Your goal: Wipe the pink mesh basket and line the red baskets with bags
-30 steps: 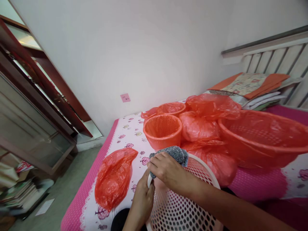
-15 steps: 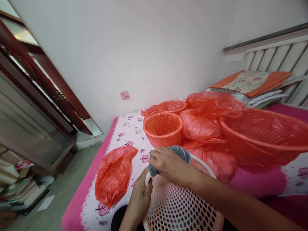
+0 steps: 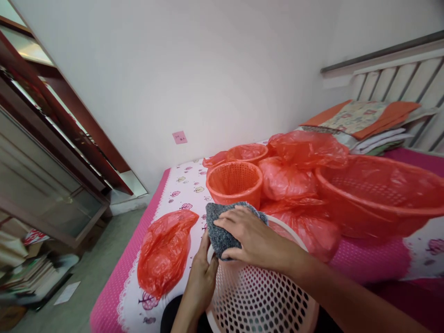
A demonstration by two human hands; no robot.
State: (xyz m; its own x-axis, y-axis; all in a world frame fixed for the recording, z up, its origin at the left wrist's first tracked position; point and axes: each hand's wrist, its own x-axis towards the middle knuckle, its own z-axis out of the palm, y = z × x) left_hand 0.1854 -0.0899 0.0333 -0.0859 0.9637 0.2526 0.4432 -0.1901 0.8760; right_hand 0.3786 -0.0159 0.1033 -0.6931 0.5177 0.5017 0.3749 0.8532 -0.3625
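The right hand (image 3: pixel 253 238), just below the middle of the frame, lies palm down on a grey cloth (image 3: pixel 222 231), fingers bent and closed over it, pressing it onto the rim of a white basket (image 3: pixel 256 300). The left hand (image 3: pixel 203 280), lower and a little to the left, grips that rim from the outside, fingers curled shut on it and the thumb touching the lower edge of the cloth. The two hands are close together, almost touching at the cloth.

The white basket, full of round holes, sits at the bottom centre of the frame, tilted toward the camera. There is one of it and one cloth.

On the bed (image 3: pixel 180 185) there are three orange baskets: a small one (image 3: pixel 234 185) just behind the cloth, another small one (image 3: pixel 248 152) behind that with plastic in it, and a wide one (image 3: pixel 378 199) at the right wrapped in orange film. One flat orange bag (image 3: pixel 163 249) lies alone at the left of the hands, near the bed's edge. More orange bags (image 3: pixel 291 175) are heaped between the small baskets and the wide one; their number cannot be told. A stack of folded bedding (image 3: pixel 364 122) sits at the upper right, and a small pink note (image 3: pixel 179 137) is stuck on the wall.
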